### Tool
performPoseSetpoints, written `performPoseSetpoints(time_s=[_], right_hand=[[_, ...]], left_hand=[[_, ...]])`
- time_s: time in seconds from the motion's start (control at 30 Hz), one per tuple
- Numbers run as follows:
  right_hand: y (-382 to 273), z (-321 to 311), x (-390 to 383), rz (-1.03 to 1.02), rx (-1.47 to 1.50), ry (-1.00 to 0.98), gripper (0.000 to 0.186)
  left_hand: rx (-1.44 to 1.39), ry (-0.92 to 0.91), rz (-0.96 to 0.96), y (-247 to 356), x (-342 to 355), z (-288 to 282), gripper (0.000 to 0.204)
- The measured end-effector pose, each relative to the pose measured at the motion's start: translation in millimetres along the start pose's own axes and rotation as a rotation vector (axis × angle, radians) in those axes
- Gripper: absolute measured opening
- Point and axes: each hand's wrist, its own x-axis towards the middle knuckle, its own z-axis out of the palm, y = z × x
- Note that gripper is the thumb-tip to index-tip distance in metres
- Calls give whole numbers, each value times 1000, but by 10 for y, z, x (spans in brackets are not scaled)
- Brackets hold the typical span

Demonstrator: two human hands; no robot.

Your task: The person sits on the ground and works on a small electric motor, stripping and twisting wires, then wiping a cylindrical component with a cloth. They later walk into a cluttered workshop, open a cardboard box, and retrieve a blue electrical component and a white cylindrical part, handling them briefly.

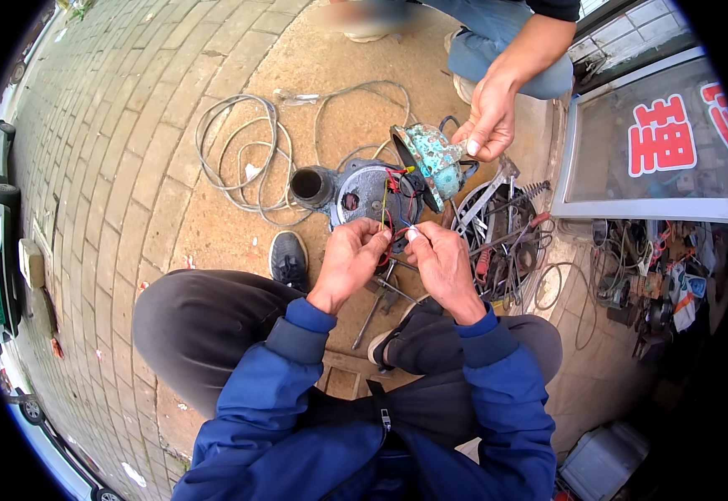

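I squat over a grey pump body (362, 194) lying on the ground, its round plate facing up. Red, yellow and blue wires (395, 209) rise from it. My left hand (349, 259) and my right hand (439, 259) meet above it, each pinching thin wire ends between thumb and fingers. A second person's hand (487, 119) reaches in from the top and holds a turquoise, corroded cover (431, 160) tilted up just beyond the pump.
A grey cable (243, 150) lies coiled on the pavement to the left. Wrenches, pliers and a screwdriver (502, 225) lie in a pile on the right, by a framed glass panel (648, 142). More parts clutter the right edge. Parked vehicles line the far left.
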Motion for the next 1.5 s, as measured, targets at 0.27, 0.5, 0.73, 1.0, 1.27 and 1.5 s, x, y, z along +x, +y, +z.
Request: performPoseSetpoints(time_s=[0.27,0.5,0.73,1.0,1.27,1.5], right_hand=[[113,-54,6,161,147,-26,21],[120,-74,11,165,280,-38,26],[109,-94,23,165,289,-64,25],[194,-106,28,97,225,-39,21],[176,-148,9,-71,115,2,18],[185,-184,-20,-63,178,3,18]], left_hand=[[184,287,116,-169,116,-261,21],[590,158,166,365,-131,48,28],[666,104,537,446,-88,176,41],[1073,-89,701,669,4,150,40],[1395,-407,635,829,280,87,25],[1192,-494,595,813,351,55,18]])
